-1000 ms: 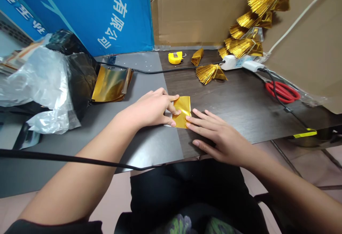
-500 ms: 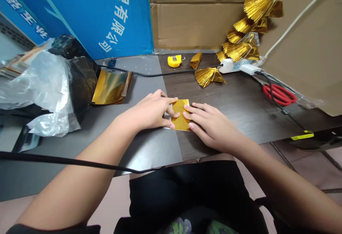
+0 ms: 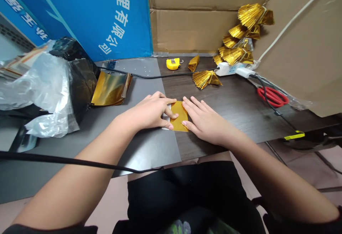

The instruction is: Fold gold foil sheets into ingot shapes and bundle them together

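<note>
Squarely between both sets of fingertips, a folded piece of gold foil paper (image 3: 178, 118) lies flat on the table (image 3: 240, 109). The left hand (image 3: 148, 113) has bent fingers, with index tip and thumb tip pressing down on the paper's left edge and clasping nothing. The right hand (image 3: 207, 121) lies spread and flat, fingertips resting on the paper's right edge. Beyond the fingertips lie a yellow tape measure (image 3: 172, 63) and a pleated gold fan (image 3: 205, 79). Red scissors (image 3: 272, 97) sit well off past the right fingers, and a stack of gold sheets (image 3: 110, 88) lies beyond the left knuckles.
</note>
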### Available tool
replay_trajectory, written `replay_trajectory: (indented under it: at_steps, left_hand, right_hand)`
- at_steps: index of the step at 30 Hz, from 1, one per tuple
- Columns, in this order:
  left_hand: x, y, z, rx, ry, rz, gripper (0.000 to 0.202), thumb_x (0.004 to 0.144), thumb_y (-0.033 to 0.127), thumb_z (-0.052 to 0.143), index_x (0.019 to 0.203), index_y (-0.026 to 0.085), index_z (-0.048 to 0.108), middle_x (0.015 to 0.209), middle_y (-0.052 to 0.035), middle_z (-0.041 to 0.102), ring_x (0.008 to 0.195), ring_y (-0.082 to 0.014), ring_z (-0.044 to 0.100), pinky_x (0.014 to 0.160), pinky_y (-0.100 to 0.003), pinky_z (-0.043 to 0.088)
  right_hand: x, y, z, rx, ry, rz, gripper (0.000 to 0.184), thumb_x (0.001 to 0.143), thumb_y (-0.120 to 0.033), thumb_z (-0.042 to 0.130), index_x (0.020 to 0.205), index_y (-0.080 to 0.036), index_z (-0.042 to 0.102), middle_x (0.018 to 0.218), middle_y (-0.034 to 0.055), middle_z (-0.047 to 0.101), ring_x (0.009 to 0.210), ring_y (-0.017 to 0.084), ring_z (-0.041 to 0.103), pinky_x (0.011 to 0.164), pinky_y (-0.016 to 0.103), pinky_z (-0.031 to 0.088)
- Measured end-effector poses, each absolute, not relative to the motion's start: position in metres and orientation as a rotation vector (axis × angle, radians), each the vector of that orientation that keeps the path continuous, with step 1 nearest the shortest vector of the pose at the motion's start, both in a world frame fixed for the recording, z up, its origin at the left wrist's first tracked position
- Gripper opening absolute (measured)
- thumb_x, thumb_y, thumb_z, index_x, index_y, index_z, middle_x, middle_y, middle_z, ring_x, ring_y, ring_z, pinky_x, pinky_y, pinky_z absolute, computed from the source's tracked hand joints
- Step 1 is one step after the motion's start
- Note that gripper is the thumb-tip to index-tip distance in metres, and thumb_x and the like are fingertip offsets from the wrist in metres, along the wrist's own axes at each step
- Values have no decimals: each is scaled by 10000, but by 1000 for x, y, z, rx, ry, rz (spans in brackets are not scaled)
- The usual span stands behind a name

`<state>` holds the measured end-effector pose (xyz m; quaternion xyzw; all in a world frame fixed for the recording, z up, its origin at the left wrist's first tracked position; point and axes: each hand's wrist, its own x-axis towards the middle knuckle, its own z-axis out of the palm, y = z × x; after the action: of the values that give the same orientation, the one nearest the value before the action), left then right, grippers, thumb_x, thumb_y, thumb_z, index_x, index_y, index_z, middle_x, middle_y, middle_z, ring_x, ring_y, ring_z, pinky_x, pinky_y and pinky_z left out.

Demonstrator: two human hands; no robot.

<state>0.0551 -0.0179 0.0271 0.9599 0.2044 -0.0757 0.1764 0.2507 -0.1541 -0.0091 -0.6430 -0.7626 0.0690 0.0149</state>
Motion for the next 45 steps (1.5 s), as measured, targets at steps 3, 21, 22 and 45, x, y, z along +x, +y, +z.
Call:
replay_trajectory:
  at_steps: [3, 21, 22, 45]
  left_hand:
    - [55, -17, 27, 2709, 572, -204, 336, 793, 516, 787, 1108, 402, 779, 1599, 21, 456, 1339, -303, 408, 1153, -528, 398]
    - [54, -16, 27, 2696, 566, -227, 306, 799, 513, 777, 1089, 415, 779, 1611, 58, 436, 1352, -299, 418, 1148, -505, 387]
    - [54, -15, 26, 2696, 564, -228, 323, 796, 527, 777, 1102, 422, 774, 1615, 58, 429, 1363, -303, 413, 1152, -506, 385]
    - [47, -13, 29, 2704, 500, -260, 268, 910, 460, 656, 1147, 394, 760, 1673, 0, 317, 1535, -354, 253, 1207, -623, 334]
  right_hand:
    - [258, -152, -7, -1978, -2408, 271, 998, 965, -741, 370, 1613, 4, 225, 1678, 236, 154, 1568, 411, 147, 1237, 637, 241]
    - [236, -166, -17, -1685, -2496, 106, 1022, 980, -738, 325, 1540, 117, 315, 1631, 323, 198, 1556, 416, 159, 1246, 591, 265]
    - [240, -168, -16, -1673, -2492, 116, 1001, 983, -726, 341, 1546, 101, 314, 1633, 313, 203, 1558, 406, 163, 1238, 603, 278]
    - [257, -163, -10, -1741, -2515, 82, 709, 1056, -511, 344, 1581, -34, 348, 1645, 235, 285, 1549, 359, 257, 1227, 588, 311]
